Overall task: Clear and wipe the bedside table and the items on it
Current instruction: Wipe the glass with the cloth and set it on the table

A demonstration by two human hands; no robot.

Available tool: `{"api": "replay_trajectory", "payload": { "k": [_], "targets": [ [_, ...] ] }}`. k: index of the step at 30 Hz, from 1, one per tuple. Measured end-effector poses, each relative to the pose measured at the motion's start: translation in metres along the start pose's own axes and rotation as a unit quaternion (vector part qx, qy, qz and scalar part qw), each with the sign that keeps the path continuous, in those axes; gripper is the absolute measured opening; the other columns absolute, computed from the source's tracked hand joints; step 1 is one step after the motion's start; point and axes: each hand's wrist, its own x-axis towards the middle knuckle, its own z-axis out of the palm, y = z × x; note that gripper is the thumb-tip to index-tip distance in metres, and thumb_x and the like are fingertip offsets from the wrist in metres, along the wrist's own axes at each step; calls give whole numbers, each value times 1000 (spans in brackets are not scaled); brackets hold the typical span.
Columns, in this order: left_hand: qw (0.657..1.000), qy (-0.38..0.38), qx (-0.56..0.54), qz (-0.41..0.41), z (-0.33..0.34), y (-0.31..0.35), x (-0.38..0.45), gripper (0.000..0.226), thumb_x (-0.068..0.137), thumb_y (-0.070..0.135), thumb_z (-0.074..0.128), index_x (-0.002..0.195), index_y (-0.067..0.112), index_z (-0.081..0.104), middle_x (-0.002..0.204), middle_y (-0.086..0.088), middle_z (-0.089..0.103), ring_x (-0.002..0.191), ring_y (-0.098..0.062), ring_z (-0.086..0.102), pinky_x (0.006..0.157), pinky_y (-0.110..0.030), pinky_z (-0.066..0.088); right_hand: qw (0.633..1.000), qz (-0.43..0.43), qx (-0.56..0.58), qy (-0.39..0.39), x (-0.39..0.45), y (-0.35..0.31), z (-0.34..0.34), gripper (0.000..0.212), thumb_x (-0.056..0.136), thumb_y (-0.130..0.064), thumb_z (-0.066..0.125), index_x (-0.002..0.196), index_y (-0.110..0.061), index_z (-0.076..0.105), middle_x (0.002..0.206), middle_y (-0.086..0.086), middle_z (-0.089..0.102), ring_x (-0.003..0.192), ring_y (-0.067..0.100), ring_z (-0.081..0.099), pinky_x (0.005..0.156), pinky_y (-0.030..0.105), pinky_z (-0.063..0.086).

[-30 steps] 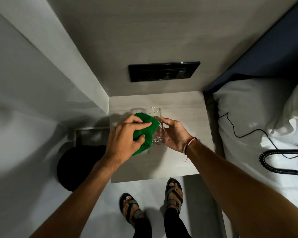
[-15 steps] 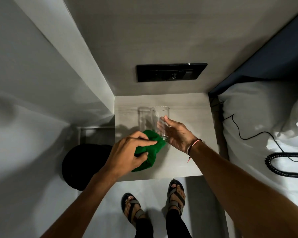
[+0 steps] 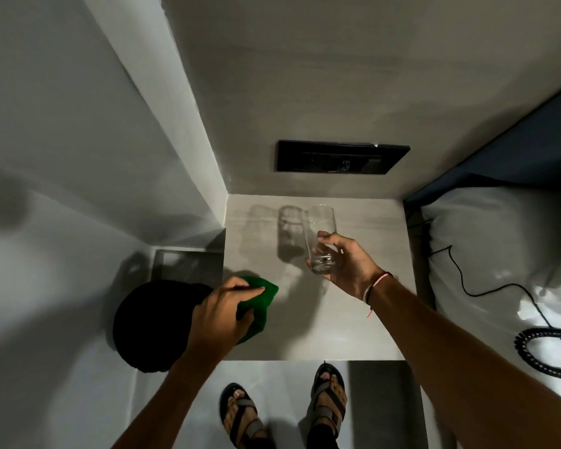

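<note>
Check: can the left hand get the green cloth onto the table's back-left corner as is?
Probably yes. The left hand grips the green cloth at the bedside table edge; the glass is lifted in the right hand.

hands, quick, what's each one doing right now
Left hand: grips the green cloth.
Right hand: holds the glass.

1. Clear empty glass (image 3: 319,241) is standing upright, held above the bedside table (image 3: 353,319)
2. Green cloth (image 3: 256,306) is lying bunched at the pale table's left edge
</note>
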Motion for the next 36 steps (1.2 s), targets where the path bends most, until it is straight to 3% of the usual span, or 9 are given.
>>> {"api": "replay_trajectory", "payload": {
  "k": [3, 5, 7, 10, 12, 17, 22, 25, 36],
  "targets": [
    [999, 12, 36, -6, 16, -4, 0, 36, 81, 23, 71, 116, 35, 73, 119, 9, 64, 102, -18, 66, 69, -35, 59, 981, -63, -176, 58, 13, -5, 18, 27, 82, -4, 71, 107, -10, 64, 97, 15, 64, 67, 22, 65, 63, 31, 56],
    [999, -2, 52, 5, 27, -5, 0, 42, 77, 18, 78, 115, 35, 73, 116, 9, 65, 97, -15, 69, 61, -30, 60, 945, -111, -284, 123, 24, -8, 26, 58, 79, -2, 76, 131, -9, 52, 110, 19, 67, 85, 26, 69, 75, 35, 59],
    [998, -22, 56, 3, 34, -7, 1, 42, 82, 22, 74, 121, 37, 70, 119, 10, 61, 100, -10, 67, 60, -25, 57, 890, -175, -395, 147, 37, -9, 38, 73, 74, -10, 83, 136, -16, 47, 114, 13, 67, 100, 27, 65, 90, 37, 55],
    [996, -51, 75, -3, 41, -9, 3, 51, 66, 24, 86, 113, 39, 73, 111, 9, 66, 90, -10, 70, 46, -22, 51, 824, -263, -481, 141, 50, -9, 61, 66, 63, -21, 87, 115, -29, 48, 92, 2, 68, 82, 18, 64, 67, 18, 52],
    [993, -62, 102, 2, 43, -9, 5, 58, 49, 26, 95, 104, 37, 77, 102, 7, 69, 85, -10, 71, 41, -18, 48, 761, -292, -564, 134, 60, -9, 78, 65, 59, -29, 88, 107, -31, 45, 90, -1, 67, 76, 16, 62, 62, 20, 49],
    [990, -53, 132, -1, 54, -21, 0, 65, 41, 21, 98, 101, 34, 79, 101, 6, 70, 90, -12, 72, 46, -24, 57, 648, -318, -683, 105, 82, -7, 112, 66, 61, -32, 87, 118, -21, 54, 113, 9, 60, 94, 31, 63, 79, 33, 53],
    [990, -54, 131, -19, 65, -30, -9, 64, 45, 22, 97, 105, 32, 78, 105, 5, 70, 95, -15, 71, 47, -25, 58, 584, -336, -734, 81, 100, -3, 135, 73, 70, -27, 81, 135, -20, 49, 130, 13, 54, 109, 36, 61, 91, 36, 50],
    [989, -61, 132, -24, 71, -30, -8, 66, 41, 26, 99, 104, 32, 78, 105, 6, 70, 95, -14, 71, 51, -23, 59, 561, -353, -744, 81, 109, 2, 145, 69, 75, -28, 76, 136, -20, 44, 129, 12, 57, 110, 38, 60, 91, 41, 53],
    [984, -65, 160, -40, 77, -27, -10, 66, 45, 23, 99, 107, 28, 78, 108, -1, 71, 97, -20, 71, 50, -26, 58, 555, -372, -741, 62, 118, 7, 140, 68, 78, -28, 76, 136, -19, 41, 128, 13, 56, 110, 37, 60, 89, 43, 55]
  ]
}}
